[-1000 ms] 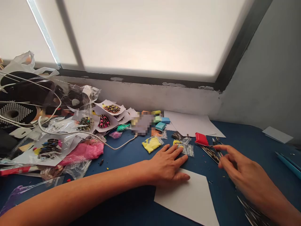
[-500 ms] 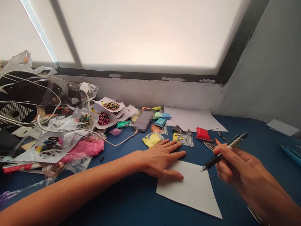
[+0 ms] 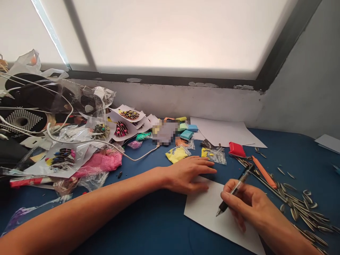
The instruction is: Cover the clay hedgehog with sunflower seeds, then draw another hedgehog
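A black pen with a clear barrel [image 3: 237,189] is gripped in my right hand [image 3: 252,203], its tip angled down at the white sheet of paper [image 3: 204,209]. Whether the tip touches the sheet I cannot tell. My left hand [image 3: 188,175] rests over the sheet's far left corner, fingers stretched out and palm down. Just beyond its fingers lie a yellow clay packet [image 3: 177,154] and a clear bag with yellow bits [image 3: 214,155]. Sunflower seeds [image 3: 305,209] are spread to the right of my right hand, beside an orange stick [image 3: 264,172].
Left on the blue table [image 3: 148,223] are paper sheets with seed-covered shapes [image 3: 61,162], pink cloth [image 3: 101,164] and plastic wrap. A white cable [image 3: 124,156] runs to a blurred-out device [image 3: 166,132]. Blue packets [image 3: 186,135], a red block [image 3: 237,149] and white paper [image 3: 228,134] lie further back.
My right hand has moved left and down with the pen, bringing it over the paper and uncovering the seeds. My left hand stays on the sheet's corner. The view has shifted slightly.
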Demonstrator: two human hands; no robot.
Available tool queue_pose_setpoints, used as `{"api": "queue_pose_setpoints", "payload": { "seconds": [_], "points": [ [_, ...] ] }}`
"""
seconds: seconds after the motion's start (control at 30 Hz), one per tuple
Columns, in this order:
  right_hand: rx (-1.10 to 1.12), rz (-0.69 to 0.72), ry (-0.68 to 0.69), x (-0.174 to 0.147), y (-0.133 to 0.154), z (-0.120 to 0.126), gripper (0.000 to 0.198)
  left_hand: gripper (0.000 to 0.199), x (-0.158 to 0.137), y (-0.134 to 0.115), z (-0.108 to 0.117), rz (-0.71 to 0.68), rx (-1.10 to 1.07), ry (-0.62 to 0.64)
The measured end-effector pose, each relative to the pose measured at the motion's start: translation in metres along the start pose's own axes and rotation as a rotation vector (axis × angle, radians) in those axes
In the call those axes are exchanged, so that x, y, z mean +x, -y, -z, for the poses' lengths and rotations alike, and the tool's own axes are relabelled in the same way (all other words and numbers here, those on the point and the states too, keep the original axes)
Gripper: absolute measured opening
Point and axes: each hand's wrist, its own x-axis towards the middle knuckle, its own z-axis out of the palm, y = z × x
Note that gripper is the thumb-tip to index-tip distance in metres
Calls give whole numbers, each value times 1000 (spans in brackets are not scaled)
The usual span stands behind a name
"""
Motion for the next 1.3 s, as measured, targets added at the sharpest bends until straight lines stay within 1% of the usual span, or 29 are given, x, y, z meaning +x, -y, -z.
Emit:
{"api": "queue_pose_setpoints", "payload": {
  "seconds": [0.07,0.13,0.27,0.33,0.43,0.53,0.67,0.77,0.87,1.0,1.17,1.3],
  "points": [
    [-55,-9,-12,-1,2,1,38,27,2,1,3,22,-15,-70],
    [-93,-11,-15,-2,2,2,35,13,5,1,5,59,-14,-90],
    [-110,-27,-38,-4,1,2,33,4,7,3,9,98,-72,-40],
    [-104,-36,-50,-5,2,1,35,6,7,5,12,124,-132,-26],
    [-105,-32,-14,-5,4,0,41,10,8,8,14,180,-241,10],
    [-116,-9,-6,-4,3,2,46,7,9,10,13,207,-322,34],
    [-98,82,-64,-4,1,5,55,6,10,10,11,203,-349,39],
    [-62,126,-97,-3,1,2,53,11,9,9,11,215,-362,32],
    [-58,135,-128,-4,-2,-4,48,16,9,7,12,241,-334,6],
    [-73,111,-171,-5,-8,-7,47,10,11,6,11,262,-358,36],
    [-209,87,-121,-4,-13,2,59,9,13,6,12,277,-369,60],
    [-179,75,-116,-3,-8,4,53,10,11,8,13,237,-378,88]
  ]
}}
